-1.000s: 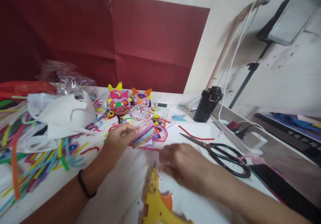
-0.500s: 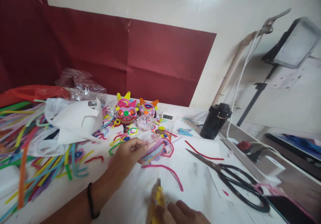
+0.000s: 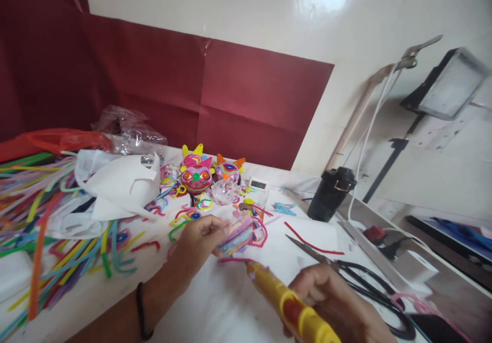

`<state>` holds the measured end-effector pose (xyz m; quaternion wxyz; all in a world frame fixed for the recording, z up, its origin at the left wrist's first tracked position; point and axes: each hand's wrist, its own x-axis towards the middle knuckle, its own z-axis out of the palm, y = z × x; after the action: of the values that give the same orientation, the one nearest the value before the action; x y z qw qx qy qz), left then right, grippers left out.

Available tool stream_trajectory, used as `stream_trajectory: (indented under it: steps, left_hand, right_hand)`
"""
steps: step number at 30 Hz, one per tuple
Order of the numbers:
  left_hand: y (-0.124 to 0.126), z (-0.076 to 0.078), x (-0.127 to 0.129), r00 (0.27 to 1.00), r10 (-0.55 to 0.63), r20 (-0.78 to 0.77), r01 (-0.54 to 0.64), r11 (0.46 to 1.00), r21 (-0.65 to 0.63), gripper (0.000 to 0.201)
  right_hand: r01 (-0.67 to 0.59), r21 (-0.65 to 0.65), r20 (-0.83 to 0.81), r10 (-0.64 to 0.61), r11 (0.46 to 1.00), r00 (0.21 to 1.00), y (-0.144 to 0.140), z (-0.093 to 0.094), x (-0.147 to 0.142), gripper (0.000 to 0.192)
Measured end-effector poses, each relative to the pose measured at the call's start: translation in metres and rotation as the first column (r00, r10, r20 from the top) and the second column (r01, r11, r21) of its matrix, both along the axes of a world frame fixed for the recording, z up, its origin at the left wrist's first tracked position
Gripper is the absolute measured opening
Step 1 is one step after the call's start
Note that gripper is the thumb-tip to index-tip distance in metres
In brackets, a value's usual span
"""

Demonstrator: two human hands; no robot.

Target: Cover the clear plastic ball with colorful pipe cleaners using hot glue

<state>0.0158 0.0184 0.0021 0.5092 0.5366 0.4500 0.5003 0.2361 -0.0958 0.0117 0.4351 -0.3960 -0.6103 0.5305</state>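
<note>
My left hand (image 3: pixel 200 243), with a black band at the wrist, pinches a rounded craft piece (image 3: pixel 237 235) covered in pastel fuzzy strips. In my right hand (image 3: pixel 330 294) is a yellow glue gun (image 3: pixel 286 302), its nozzle pointing toward the craft piece. A dark pink pipe cleaner (image 3: pixel 234 260) lies just below the piece, by the nozzle; part of it is hidden behind the glue gun. Just beyond the left hand are a clear plastic shell (image 3: pixel 225 192) and finished animal-face balls, one pink-eared (image 3: pixel 196 178) and one orange-eared (image 3: pixel 229 168).
Large black-handled scissors (image 3: pixel 357 276) lie at right beside a red pipe cleaner (image 3: pixel 313 241). A black bottle (image 3: pixel 331 194) stands behind them. Loose pipe cleaners (image 3: pixel 77 261) and a white bag (image 3: pixel 121 184) crowd the left. A small digital clock (image 3: pixel 258 184) sits at the back.
My right hand has raised the glue gun from the lower edge and moved it forward and right, tilting it toward the craft piece. My left hand keeps its hold.
</note>
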Motion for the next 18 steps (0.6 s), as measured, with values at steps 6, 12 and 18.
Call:
stream_trajectory:
  steps: [6,12,18]
  left_hand:
    - [-0.004,0.002,0.001,1.000,0.000,0.013,0.000,1.000,0.027,0.016]
    - [-0.006,0.005,0.000,1.000,-0.013,-0.011,0.013,1.000,0.025,0.018]
    - [-0.010,0.008,0.000,0.998,-0.043,-0.040,0.044,0.999,0.012,0.020]
  right_hand:
    - [0.068,0.206,-0.143,-0.039,0.976,0.989,0.005,0.015,-0.006,0.056]
    - [0.203,0.173,-0.135,-0.181,0.964,0.974,0.009,0.024,-0.026,0.044]
    - [0.207,0.113,-0.250,-0.174,0.972,0.952,0.016,0.014,-0.028,0.050]
